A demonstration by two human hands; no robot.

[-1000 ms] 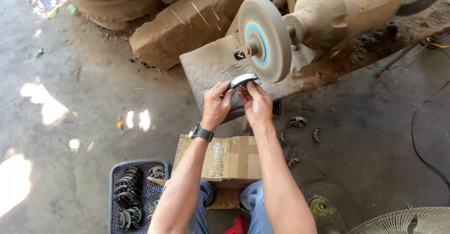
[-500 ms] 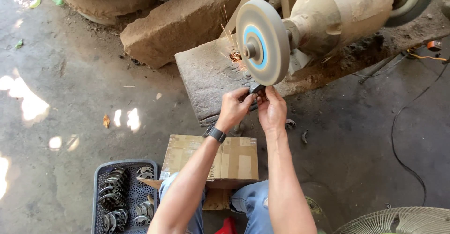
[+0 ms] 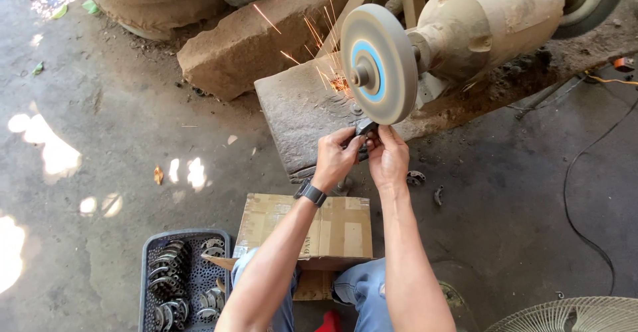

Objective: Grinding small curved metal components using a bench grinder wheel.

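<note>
Both hands grip a small dark metal piece point(image 3: 365, 130), pressed against the lower rim of the round grey grinding wheel with a blue ring point(image 3: 379, 64); orange sparks point(image 3: 319, 46) fly up and to the left. The left hand point(image 3: 335, 159), a black watch point(image 3: 311, 193) on its wrist, and the right hand point(image 3: 387, 160) have their fingers curled tight round the piece. Below the forearms sits a taped brown cardboard box point(image 3: 332, 229); beside it, a dark plastic crate of curved metal parts point(image 3: 185, 279) stands on the rough concrete floor point(image 3: 113, 119).

Bare forearms, a black wristwatch point(image 3: 311, 192) on the left wrist, blue jeans point(image 3: 362, 289) below.
</note>
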